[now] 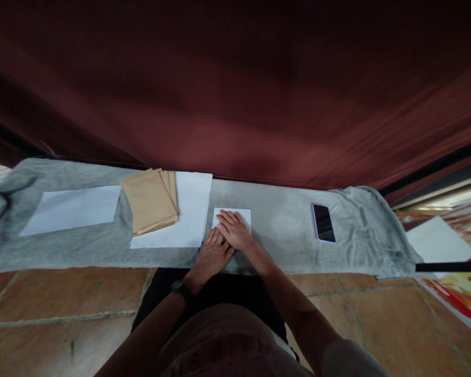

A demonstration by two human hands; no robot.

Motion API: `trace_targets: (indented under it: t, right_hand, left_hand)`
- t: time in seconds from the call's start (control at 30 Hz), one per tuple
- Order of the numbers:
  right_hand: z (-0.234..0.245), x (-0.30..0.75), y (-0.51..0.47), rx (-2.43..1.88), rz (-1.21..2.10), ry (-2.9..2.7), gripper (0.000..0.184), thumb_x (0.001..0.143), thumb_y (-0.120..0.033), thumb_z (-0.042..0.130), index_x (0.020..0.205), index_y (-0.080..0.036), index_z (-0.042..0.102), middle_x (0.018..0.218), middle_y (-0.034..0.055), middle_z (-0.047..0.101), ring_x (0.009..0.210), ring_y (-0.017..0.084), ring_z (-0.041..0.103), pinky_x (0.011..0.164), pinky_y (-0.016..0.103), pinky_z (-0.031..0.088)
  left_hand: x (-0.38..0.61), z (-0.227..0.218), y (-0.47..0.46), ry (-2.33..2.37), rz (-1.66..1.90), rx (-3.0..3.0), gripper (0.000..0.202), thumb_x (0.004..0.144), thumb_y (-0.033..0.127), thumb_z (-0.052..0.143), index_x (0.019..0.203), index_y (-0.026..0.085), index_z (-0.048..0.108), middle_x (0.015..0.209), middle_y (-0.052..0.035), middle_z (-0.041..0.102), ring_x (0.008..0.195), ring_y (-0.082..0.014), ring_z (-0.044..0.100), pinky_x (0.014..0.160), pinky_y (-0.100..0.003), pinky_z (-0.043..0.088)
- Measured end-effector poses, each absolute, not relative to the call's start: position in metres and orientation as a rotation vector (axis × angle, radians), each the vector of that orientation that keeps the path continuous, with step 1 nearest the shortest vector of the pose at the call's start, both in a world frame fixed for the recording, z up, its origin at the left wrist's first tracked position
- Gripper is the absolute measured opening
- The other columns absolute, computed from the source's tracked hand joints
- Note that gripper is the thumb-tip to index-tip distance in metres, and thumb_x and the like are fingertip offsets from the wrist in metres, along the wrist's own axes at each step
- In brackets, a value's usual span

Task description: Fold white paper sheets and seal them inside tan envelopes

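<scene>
A small white piece of paper [246, 216], which looks folded, lies on the grey cloth in front of me. My right hand [234, 230] presses flat on it with the fingers stretched out toward the upper left. Beside and partly under it rests my left hand [214, 252], its fingers extended over the paper's lower left edge. Neither hand grips anything. Parts of the paper and some left fingers are hidden beneath the right hand. Just to the left are large white sheets [192, 209], with several brown paper envelopes [149, 201] stacked partly on top.
A grey cloth [282, 209] covers the long narrow surface. Another white sheet [74, 209] lies at far left; a phone [324, 223] lies to the right. A dark red curtain [227, 104] hangs behind. Papers and a colourful package [459, 293] are on the tiled floor at right.
</scene>
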State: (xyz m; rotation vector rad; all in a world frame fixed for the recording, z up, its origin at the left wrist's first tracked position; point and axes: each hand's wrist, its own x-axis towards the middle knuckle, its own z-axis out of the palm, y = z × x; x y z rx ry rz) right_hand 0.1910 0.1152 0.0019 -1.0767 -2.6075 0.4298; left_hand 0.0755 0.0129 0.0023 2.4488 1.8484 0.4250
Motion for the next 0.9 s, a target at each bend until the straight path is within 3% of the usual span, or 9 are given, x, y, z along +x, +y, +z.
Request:
trace_targets:
  t: [0.4,0.63,0.9]
  right_hand:
    - [-0.005,0.204,0.120,-1.260,0.292,-2.504,0.047,0.110,-0.032,0.037,0.152,-0.016,0.050,0.161,0.0103,0.044,0.150,0.024,0.041,0.127,0.047,0.027]
    - [-0.007,0.230,0.103,-1.305,0.203,-2.468,0.053,0.109,-0.034,0.038,0.157,-0.012,0.040,0.163,0.0155,0.039,0.153,0.026,0.035,0.125,0.050,0.029]
    - [-0.008,0.255,0.075,-1.334,0.163,-2.469,0.056,0.108,-0.036,0.040,0.159,-0.012,0.038,0.166,0.0134,0.035,0.153,0.028,0.036,0.125,0.050,0.029]
  left_hand:
    - [0.078,0.007,0.012,1.849,0.506,2.368,0.039,0.103,0.036,0.048,0.131,0.017,0.067,0.162,-0.0165,0.041,0.154,-0.0319,0.033,0.126,-0.053,0.028]
    - [0.080,0.004,0.011,1.916,0.470,2.398,0.052,0.104,0.035,0.043,0.150,0.013,0.050,0.164,-0.0182,0.037,0.155,-0.0312,0.029,0.126,-0.052,0.029]
    - [0.084,-0.004,0.015,1.988,0.544,2.283,0.057,0.106,0.037,0.035,0.154,0.007,0.043,0.163,-0.0193,0.038,0.155,-0.0293,0.029,0.125,-0.050,0.031]
